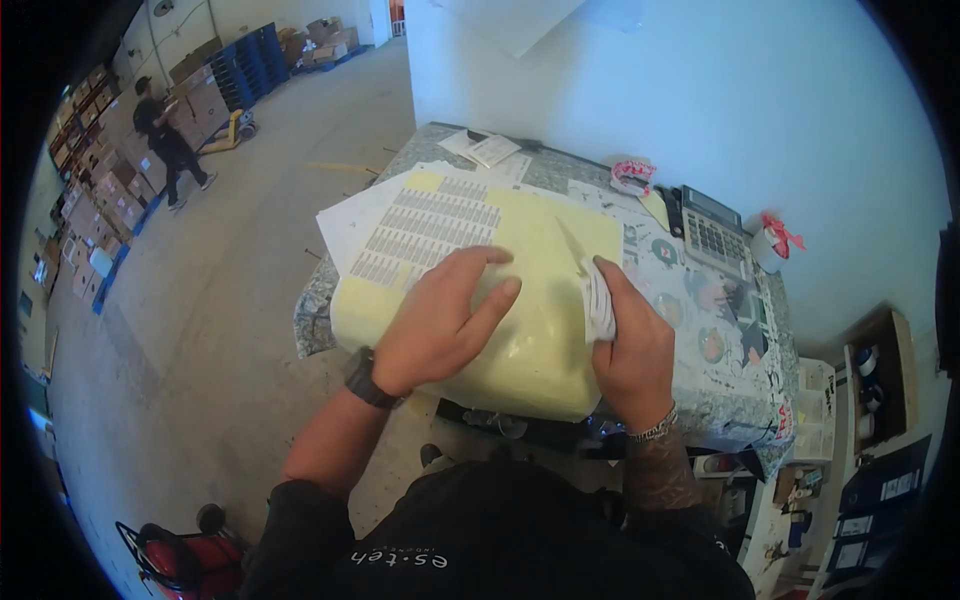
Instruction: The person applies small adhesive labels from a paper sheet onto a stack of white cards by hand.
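Surface [720,405]: speckled, under yellow sheet [530,350].
Left hand [440,325]: fingers apart on sheet.
Right hand [632,355]: fingers gripping white strip [598,300].
Room: cartons [125,195] left of sheet.

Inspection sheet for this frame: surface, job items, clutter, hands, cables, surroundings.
Surface: speckled countertop against a white wall, mostly covered by paper.
Job's things: yellow label sheet, with labels left only at its upper left; white strip at its right edge.
Clutter: calculator, tape roll, loose papers.
Hands: left hand open, flat on the sheet; right hand closed on the white strip.
Cables: nothing seen.
Surroundings: another person by stacked boxes across the floor.
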